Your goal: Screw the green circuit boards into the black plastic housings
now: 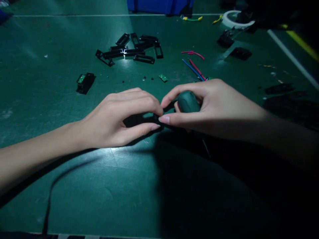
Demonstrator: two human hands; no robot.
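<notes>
My left hand [129,113] is closed at the fingertips on a small dark part [157,117], mostly hidden between my hands. The thumb and index finger of my right hand [206,108] meet at the same part from the right. Tucked in the right palm is a screwdriver with a rounded dark green handle [188,102]; what looks like its thin shaft [206,148] pokes out below the hand in shadow. Beyond my fingers lies a small green circuit board [163,78]. A black housing [86,83] with a green board in it rests beyond my left hand.
Several black rectangular frames [144,59] are piled at the back of the green table [99,192]. Red and blue wires [193,69] lie beyond my right hand. A blue bin [159,6] and a white tape roll [236,20] stand farther back. Deep shadow covers the lower right.
</notes>
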